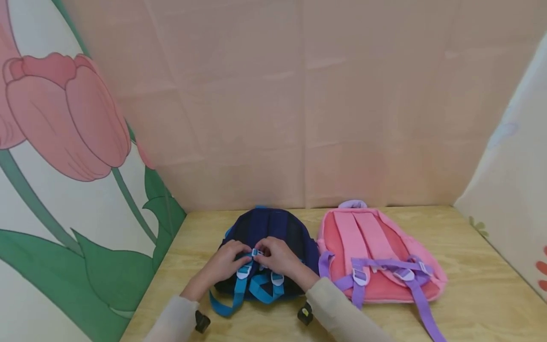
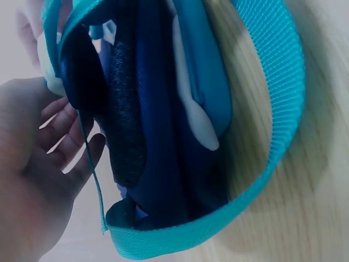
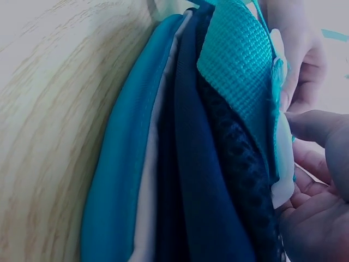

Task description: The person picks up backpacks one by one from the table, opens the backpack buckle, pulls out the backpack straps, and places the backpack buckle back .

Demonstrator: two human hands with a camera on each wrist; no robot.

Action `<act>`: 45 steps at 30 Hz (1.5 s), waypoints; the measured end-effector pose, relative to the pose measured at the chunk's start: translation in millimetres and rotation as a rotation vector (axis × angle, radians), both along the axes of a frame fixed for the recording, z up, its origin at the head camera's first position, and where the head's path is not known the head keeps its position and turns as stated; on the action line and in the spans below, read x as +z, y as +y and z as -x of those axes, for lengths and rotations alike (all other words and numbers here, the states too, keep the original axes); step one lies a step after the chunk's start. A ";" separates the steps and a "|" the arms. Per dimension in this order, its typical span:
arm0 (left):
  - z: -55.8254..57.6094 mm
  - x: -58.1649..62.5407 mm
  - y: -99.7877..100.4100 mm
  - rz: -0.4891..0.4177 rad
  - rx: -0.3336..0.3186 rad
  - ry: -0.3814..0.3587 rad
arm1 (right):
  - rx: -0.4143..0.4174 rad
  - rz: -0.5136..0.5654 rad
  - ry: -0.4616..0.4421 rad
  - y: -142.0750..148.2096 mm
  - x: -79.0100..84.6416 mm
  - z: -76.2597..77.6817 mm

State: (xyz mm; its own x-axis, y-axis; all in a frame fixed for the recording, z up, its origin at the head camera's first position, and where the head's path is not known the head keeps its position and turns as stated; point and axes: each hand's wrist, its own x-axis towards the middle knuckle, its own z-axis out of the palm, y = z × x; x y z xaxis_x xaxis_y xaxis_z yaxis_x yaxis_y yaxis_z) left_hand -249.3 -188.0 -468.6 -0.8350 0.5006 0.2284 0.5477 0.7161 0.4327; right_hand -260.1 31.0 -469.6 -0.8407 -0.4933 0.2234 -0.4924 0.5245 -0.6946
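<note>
Grip, both sides: left hand (image 1: 224,261) and right hand (image 1: 279,256) pinch with thumb and fingers, clamped on a small white buckle (image 1: 255,252) threaded with blue webbing. From my feed, buckle sits above the middle of the navy backpack (image 1: 268,221), which lies straps up on the wooden surface (image 1: 478,285).

Nearest me: pale sleeves (image 1: 348,311), one black block (image 1: 305,314) by each wrist. Yellowish mark on the right-hand block, too small for me to read.

Next out: blue straps (image 1: 239,289) loop loosely at the pack's near end, running through two white adjusters (image 1: 244,271). Hands and webbing cover part of its back panel. Contents hidden from me.

Just beside, to the right: pink backpack (image 1: 378,237), also straps up, contents hidden. Purple straps (image 1: 420,301) tangle across its lower half, one trailing toward me; purple loop (image 1: 353,204) at its far end. I cannot tell whether the packs touch.

Farthest: creased pinkish-brown backdrop (image 1: 307,109); tulip-printed panel (image 1: 64,118) left, pale printed panel (image 1: 504,213) right.
</note>
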 end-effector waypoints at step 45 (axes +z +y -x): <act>-4.3 -6.7 1.7 -0.085 0.037 -0.036 | -0.003 -0.003 -0.063 -0.9 0.3 -1.2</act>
